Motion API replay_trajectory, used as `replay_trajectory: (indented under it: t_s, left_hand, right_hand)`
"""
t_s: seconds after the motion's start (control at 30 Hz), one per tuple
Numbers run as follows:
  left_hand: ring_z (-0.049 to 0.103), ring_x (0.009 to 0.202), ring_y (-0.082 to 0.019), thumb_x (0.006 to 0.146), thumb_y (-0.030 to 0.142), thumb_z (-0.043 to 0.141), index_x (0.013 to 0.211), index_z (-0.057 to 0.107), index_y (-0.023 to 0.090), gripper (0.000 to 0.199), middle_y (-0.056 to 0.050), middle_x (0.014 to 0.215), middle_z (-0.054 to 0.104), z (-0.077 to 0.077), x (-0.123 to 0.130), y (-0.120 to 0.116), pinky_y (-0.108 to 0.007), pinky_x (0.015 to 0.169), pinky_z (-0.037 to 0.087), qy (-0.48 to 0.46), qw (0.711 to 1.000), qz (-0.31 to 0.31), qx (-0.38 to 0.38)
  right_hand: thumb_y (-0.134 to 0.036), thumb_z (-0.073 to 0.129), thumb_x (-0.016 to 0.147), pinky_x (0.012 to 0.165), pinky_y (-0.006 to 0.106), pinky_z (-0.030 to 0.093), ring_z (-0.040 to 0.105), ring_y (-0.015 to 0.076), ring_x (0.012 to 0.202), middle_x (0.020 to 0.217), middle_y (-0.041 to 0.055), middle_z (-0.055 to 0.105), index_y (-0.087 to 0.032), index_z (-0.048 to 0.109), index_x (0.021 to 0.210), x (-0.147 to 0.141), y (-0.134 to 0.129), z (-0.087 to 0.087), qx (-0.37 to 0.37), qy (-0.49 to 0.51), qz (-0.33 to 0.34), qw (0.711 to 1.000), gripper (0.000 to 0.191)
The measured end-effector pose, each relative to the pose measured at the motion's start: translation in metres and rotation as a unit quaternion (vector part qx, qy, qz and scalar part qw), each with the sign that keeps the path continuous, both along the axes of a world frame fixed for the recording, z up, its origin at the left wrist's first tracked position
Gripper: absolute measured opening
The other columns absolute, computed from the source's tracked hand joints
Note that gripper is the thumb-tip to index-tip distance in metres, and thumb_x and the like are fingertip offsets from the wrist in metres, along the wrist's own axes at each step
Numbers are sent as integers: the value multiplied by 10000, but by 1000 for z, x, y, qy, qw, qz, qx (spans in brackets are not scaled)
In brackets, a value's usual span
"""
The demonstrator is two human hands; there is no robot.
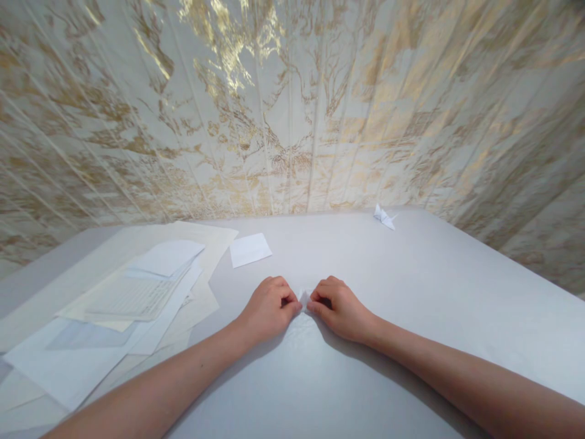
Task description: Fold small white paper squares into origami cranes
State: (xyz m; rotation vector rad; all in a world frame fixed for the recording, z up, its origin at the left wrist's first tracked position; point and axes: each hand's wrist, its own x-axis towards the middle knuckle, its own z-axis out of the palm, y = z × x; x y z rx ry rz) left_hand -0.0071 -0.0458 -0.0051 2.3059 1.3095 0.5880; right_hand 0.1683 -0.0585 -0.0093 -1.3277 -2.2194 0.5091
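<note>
A small folded white paper is held between my two hands, low over the white table. My left hand pinches its left side between thumb and fingers. On the other side, my right hand grips the paper in the same kind of pinch. Fingers hide most of the paper, so its exact shape cannot be made out. Beyond my right hand, near the table's back edge, lies a folded white paper figure with pointed ends.
The white table meets a wall covered in gold-patterned white sheeting. A white paper square lies behind my left hand. Overlapping loose sheets, one with writing, spread across the table's left side.
</note>
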Motion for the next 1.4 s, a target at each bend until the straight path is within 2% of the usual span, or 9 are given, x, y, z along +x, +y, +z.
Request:
replay_trajectory:
  t_s: [0.3, 0.8, 1.0, 1.17, 1.4]
  left_hand:
    - [520, 751, -171, 743, 205, 588, 600, 621, 161, 153, -30, 709, 573, -3, 4, 1, -298, 718, 384, 33, 999, 38, -4]
    - [504, 767, -185, 761, 252, 587, 612, 571, 162, 175, -38, 742, 559, -5, 7, -3, -314, 722, 382, 67, 997, 45, 21]
    - [494, 778, -193, 763, 255, 594, 634, 558, 164, 161, -40, 763, 544, -4, 7, -5, -317, 717, 378, 79, 996, 43, 26]
    - [491, 777, -195, 772, 261, 586, 648, 555, 165, 160, -41, 768, 537, -5, 7, -4, -321, 716, 377, 81, 996, 39, 28]
    - [489, 784, -191, 773, 259, 584, 645, 547, 169, 161, -37, 775, 538, -4, 7, -4, -319, 721, 379, 91, 995, 38, 19]
  right_hand:
    - [-176, 573, 768, 683, 277, 330, 487, 154, 700, 649, 24, 606, -154, 624, 642, -4, -2, -1, -26, -43, -59, 997, 138]
    - [-166, 549, 761, 684, 276, 295, 468, 150, 706, 668, 18, 580, -160, 558, 633, -7, -5, -5, 3, -64, -70, 995, 129]
    - [-144, 586, 735, 696, 287, 297, 475, 159, 732, 704, 8, 581, -160, 555, 718, -6, -8, -5, 1, -40, -87, 995, 38]
    - [-122, 573, 764, 723, 306, 300, 484, 174, 788, 777, 22, 593, -203, 612, 953, -3, -9, -9, 37, -29, -52, 998, 209]
    - [-176, 524, 829, 736, 327, 289, 453, 184, 816, 806, 48, 572, -250, 666, 940, 0, -13, -4, 59, -95, -25, 993, 195]
